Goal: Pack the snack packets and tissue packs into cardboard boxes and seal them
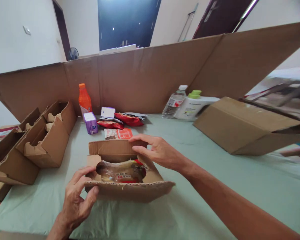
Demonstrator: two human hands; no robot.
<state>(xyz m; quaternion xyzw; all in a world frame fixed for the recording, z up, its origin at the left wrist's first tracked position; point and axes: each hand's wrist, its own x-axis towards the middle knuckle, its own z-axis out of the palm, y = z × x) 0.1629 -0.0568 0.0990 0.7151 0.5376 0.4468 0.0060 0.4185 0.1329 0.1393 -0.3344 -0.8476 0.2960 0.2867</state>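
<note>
An open cardboard box stands on the green-covered table, its top flaps raised. Inside it lies a clear plastic package with red parts and printed lettering. My left hand is at the box's left end, fingers and thumb on either side of the near flap's corner. My right hand reaches to the far right corner, its fingers over the back flap and thumb toward the inside. Just behind the box lies a red and white packet.
Several empty cardboard boxes stand at the left. Behind are an orange bottle, a purple pack, red packets, a clear bottle and a white bottle. Another box is at right; a cardboard wall runs behind.
</note>
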